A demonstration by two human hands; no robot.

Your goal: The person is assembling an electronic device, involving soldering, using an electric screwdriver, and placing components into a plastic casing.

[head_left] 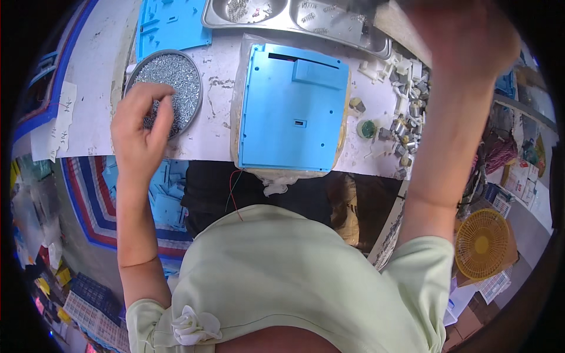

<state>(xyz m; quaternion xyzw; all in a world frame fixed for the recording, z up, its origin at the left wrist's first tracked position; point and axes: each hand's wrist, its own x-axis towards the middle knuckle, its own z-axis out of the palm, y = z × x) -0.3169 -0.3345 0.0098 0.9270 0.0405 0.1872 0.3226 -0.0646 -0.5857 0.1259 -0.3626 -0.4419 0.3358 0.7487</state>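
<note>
My left hand (141, 120) is over a round dish (200, 88) full of small silver screws (179, 73). Its fingers curl in toward the thumb, and whatever they may pinch is too small to make out. A flat blue plastic casing (282, 117) lies in front of me on a plastic-wrapped pad (235, 129), with a slot near its far edge and several small holes. From beneath its near edge hang thin red and green wires (234, 188). High at the right, my right hand (471, 41) is smeared by motion, its fingers hidden, apart from the casing.
Another blue plastic part (173, 26) lies beyond the dish. A metal compartment tray (294, 26) with springs stands at the back. Small motors and white plastic pieces (406, 106) are heaped on the right, near a small green round item (366, 129). A yellow basket (482, 244) sits lower right.
</note>
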